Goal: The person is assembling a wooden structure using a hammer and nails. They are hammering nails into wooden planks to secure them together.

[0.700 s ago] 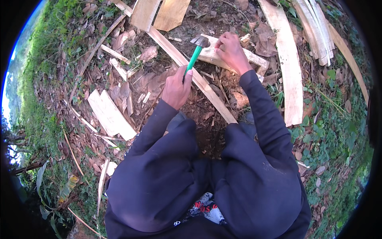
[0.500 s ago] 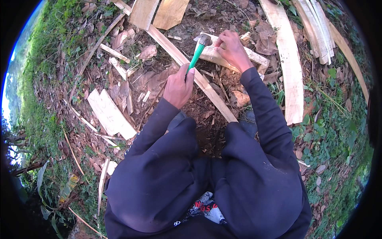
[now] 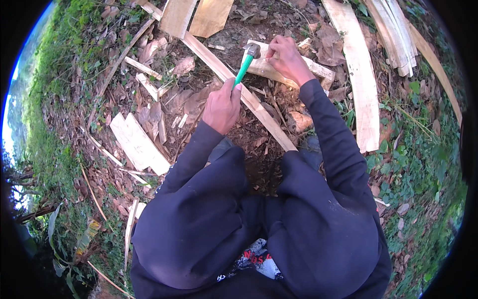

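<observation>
My left hand (image 3: pixel 222 107) is closed round the green handle of a hammer (image 3: pixel 243 70). The metal head is raised over the left part of a short pale wooden block (image 3: pixel 318 70) on the ground. Beside the hammer head, my right hand (image 3: pixel 289 61) is pinched at the block's top, thumb and fingers together. Whatever sits between those fingertips is too small to make out. A long wooden strip (image 3: pixel 266 121) runs slantwise below the block, passing close to my left hand and ending by my right knee.
Two boards (image 3: pixel 178 17) lie at the far left of the block. A long plank (image 3: pixel 362 89) and a bundle of thin slats (image 3: pixel 393 37) rest to the right. Short boards (image 3: pixel 137 142) lie at left among dry leaves and wood scraps. Green plants border both sides.
The hammer head has shifted slightly left. My right hand stays pinched at the block, with only a small shift up and left in view.
</observation>
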A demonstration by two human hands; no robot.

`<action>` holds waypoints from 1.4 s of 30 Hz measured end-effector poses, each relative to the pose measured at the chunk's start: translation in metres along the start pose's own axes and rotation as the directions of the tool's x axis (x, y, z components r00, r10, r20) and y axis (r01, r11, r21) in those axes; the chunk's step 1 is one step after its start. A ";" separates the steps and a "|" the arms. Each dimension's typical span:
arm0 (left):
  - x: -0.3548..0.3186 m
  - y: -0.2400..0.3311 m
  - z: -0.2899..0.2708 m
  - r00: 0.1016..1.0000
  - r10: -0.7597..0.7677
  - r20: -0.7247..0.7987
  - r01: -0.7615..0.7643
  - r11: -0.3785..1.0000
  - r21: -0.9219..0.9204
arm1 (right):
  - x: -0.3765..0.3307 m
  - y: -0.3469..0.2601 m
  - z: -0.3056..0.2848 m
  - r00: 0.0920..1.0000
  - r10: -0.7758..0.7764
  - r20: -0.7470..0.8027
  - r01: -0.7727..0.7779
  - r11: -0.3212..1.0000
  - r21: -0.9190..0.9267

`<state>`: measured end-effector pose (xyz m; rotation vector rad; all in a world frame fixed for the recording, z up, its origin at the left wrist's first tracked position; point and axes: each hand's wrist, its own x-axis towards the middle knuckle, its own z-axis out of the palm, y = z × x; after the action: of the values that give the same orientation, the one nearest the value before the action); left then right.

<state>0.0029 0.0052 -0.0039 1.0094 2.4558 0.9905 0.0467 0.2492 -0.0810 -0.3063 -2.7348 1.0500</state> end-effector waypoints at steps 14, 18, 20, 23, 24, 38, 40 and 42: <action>-0.006 -0.010 0.014 0.998 -0.050 -0.030 0.049 0.999 -0.016 | 0.001 -0.005 0.001 0.999 0.050 0.016 -0.050 0.998 0.022; -0.005 -0.002 0.011 0.996 -0.059 -0.065 0.054 0.996 -0.077 | 0.000 -0.003 0.002 0.999 0.026 -0.019 -0.026 1.000 0.010; -0.011 -0.011 0.020 0.994 -0.043 -0.102 0.040 0.999 -0.036 | 0.000 -0.008 0.001 1.000 0.027 -0.012 -0.026 0.999 0.019; -0.012 -0.013 0.013 0.996 -0.088 -0.020 0.088 0.996 -0.015 | 0.000 -0.002 0.002 0.999 0.034 0.005 -0.034 0.999 0.029; -0.014 -0.011 0.012 0.996 -0.088 -0.033 0.086 0.995 -0.054 | 0.000 -0.003 0.002 1.000 0.029 -0.004 -0.029 0.999 0.018; -0.017 -0.011 0.020 0.994 -0.111 -0.025 0.108 0.991 -0.084 | -0.001 -0.004 0.005 0.999 0.036 -0.017 -0.035 0.999 0.015; -0.019 -0.007 0.021 0.990 -0.135 -0.048 0.128 0.983 -0.134 | -0.002 -0.002 0.005 0.999 0.020 -0.038 -0.019 1.000 0.009; -0.017 -0.009 0.024 0.991 -0.112 -0.074 0.103 0.988 -0.111 | -0.003 -0.001 0.005 0.999 0.011 -0.046 -0.010 1.000 0.011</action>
<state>0.0223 0.0001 -0.0266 0.8088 2.4620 1.1328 0.0478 0.2445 -0.0843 -0.3393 -2.6889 1.0461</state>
